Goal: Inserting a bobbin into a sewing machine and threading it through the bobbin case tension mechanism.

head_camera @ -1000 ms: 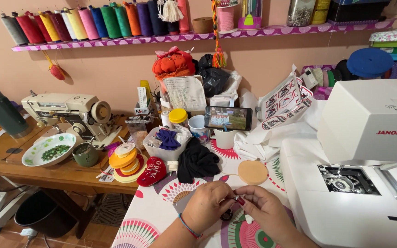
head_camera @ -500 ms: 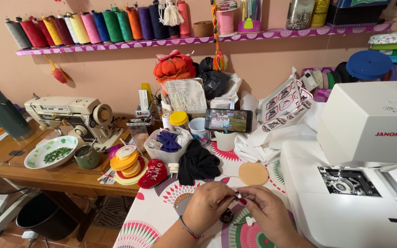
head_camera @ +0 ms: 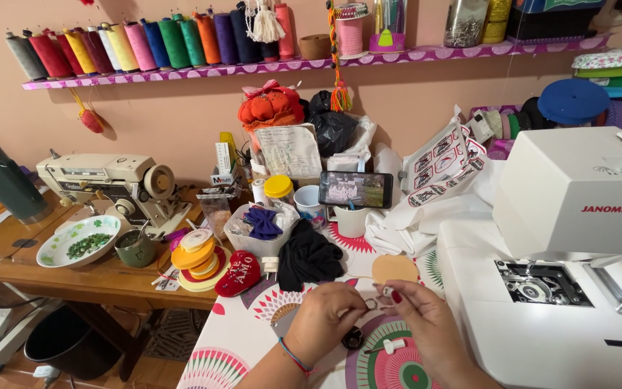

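My left hand (head_camera: 329, 315) and my right hand (head_camera: 426, 324) meet low over the patterned tablecloth (head_camera: 246, 338). Their fingertips pinch a small metal piece (head_camera: 373, 303) between them; it is too small to make out. My left wrist wears a thin bracelet. Just below the hands lie a small white bobbin (head_camera: 394, 346) and a small dark object (head_camera: 354, 337). A round beige disc (head_camera: 394, 268) lies just beyond my fingers, with a black cloth (head_camera: 309, 256) to its left.
A white sewing machine (head_camera: 577, 216) fills the right side. An old cream sewing machine (head_camera: 116, 184), a bowl of green beads (head_camera: 79, 241), stacked ribbon rolls (head_camera: 194, 259) and a red cap-shaped cushion (head_camera: 241, 272) sit left. A phone (head_camera: 355, 189) stands behind. Thread cones (head_camera: 145, 43) line the shelf.
The view has tilted up a little, so everything sits slightly lower. My hands stay together at the same spot, fingers shifting slightly on the small piece.
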